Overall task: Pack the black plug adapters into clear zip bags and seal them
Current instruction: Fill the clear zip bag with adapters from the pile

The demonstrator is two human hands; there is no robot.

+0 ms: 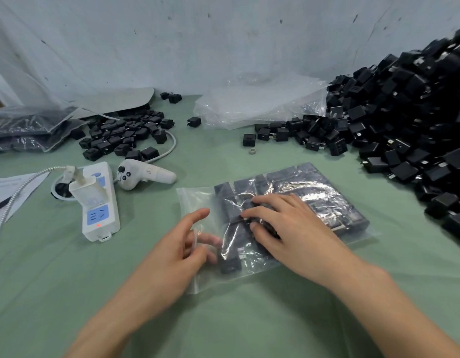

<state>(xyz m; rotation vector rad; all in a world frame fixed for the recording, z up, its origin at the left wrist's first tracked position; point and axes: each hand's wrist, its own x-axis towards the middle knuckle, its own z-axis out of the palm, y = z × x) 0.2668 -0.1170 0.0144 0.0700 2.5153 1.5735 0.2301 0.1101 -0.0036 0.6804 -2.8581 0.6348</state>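
A clear zip bag (193,202) is laid flat on the green table (223,319), near the middle, and is filled with rows of black plug adapters (327,202); its unfilled mouth end is turned to the left. The right hand (288,226) is rested on top of the bag, its fingers spread and only slightly bent, pressed onto the adapters through the plastic, with nothing gripped. The left hand (172,259) is held at the bag's mouth with the thumb raised; its fingers are blurred behind the plastic, so whether the edge is pinched cannot be told. A large heap of loose adapters (404,112) is piled at the far right, and a smaller pile (125,133) at the far left. A white power strip (100,213) and a white controller (143,175) are seen left of the bag.
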